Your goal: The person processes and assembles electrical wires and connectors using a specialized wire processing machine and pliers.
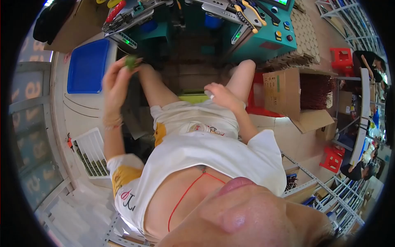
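My left hand [117,80] is raised in front of the machine's left side, just right of a blue tray [87,67]. Its fingers pinch a small, roundish green piece [131,62], blurred, so its kind does not show. Over my lap, near the right thigh, hangs my right hand [223,97] with curled fingers. A small whitish spot [211,95] shows at its fingertips; whether it is a held thing or a finger cover, I cannot tell. The teal machine [257,47] stands before my knees, with metal brackets and several push buttons.
Pliers with yellow handles [247,15] and a red-handled tool [115,11] lie on the machine. A white crate [91,152] of dark green rolls stands at left. An open cardboard box [282,91] with dark red strands is at right, near red stools [342,61]. Other people sit far right.
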Demonstrator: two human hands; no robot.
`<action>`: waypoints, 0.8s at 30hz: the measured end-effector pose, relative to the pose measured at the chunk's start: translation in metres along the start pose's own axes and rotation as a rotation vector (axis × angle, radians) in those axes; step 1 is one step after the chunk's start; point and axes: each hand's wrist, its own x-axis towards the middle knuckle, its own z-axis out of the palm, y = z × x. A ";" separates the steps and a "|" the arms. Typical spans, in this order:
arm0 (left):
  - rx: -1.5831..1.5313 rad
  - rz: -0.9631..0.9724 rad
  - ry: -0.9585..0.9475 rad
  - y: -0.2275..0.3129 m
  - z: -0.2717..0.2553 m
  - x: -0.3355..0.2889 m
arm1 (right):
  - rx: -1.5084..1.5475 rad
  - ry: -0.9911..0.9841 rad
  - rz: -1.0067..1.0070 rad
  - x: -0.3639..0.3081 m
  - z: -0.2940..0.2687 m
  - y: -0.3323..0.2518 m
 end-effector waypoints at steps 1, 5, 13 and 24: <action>-0.049 0.004 -0.037 -0.010 0.028 0.012 | 0.055 0.152 -0.089 0.003 -0.015 -0.008; -0.718 -0.118 -0.157 -0.038 0.110 0.035 | 0.287 0.469 -0.304 -0.011 -0.082 -0.049; -0.790 -0.110 -0.209 -0.041 0.110 0.047 | 0.722 0.557 -0.400 -0.003 -0.143 -0.122; -0.381 0.290 -0.142 -0.038 0.089 0.054 | 1.029 0.121 -0.343 0.051 -0.158 -0.141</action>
